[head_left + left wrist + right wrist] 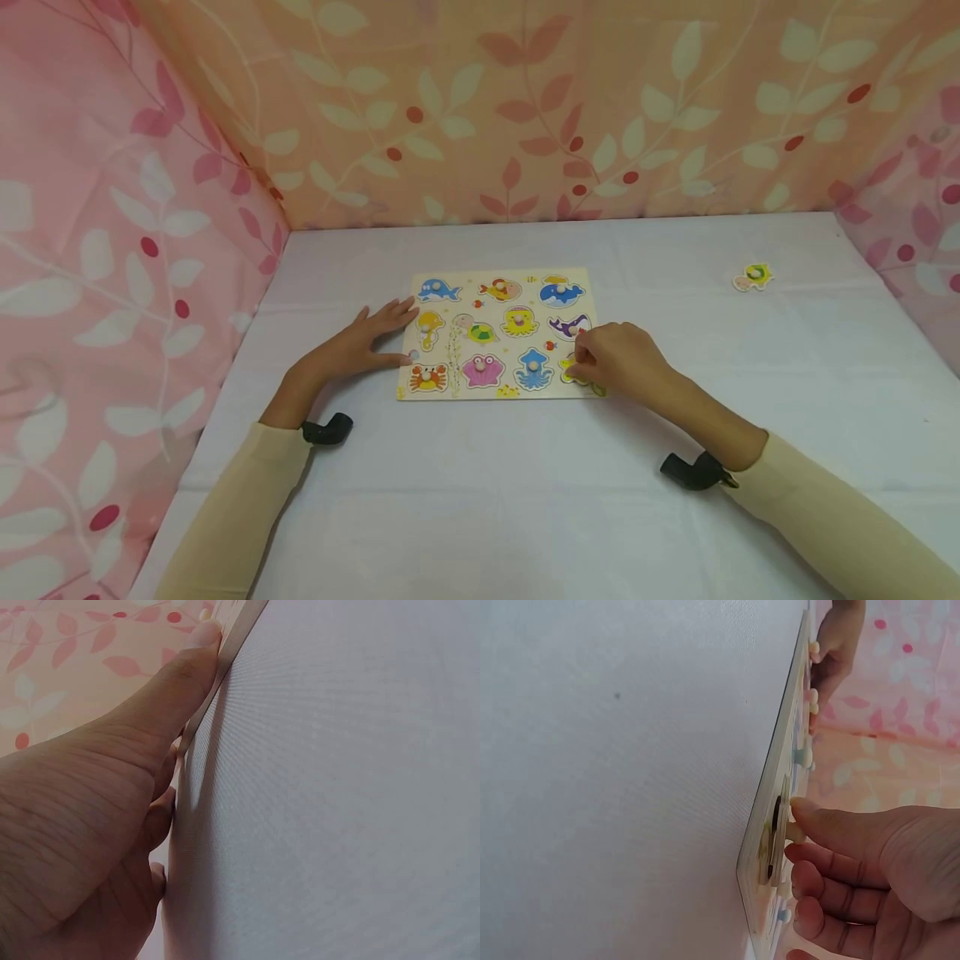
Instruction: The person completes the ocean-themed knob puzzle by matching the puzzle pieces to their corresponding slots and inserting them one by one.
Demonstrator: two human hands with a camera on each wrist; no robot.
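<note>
A wooden knobbed puzzle board [382, 397] lies flat, its sea-animal pieces fitted with small knobs. At its lower right corner my right hand [624, 360] pinches the knob of a yellow puzzle piece [572, 372], partly hidden by the fingers. In the right wrist view this piece stands slightly tilted and proud of the board's face. My left hand [367, 337] rests at the board's left edge, fingers spread, with the thumb [196, 656] touching the edge. The turtle picture [482, 333] on the board shows no knob.
A loose turtle puzzle piece [753, 277] lies far to the right on the white tablecloth [480, 500]. Leaf-patterned cloth [525, 108] hangs behind the table and on both sides. A black wrist device [693, 471] sits on the right sleeve, another [328, 428] on the left.
</note>
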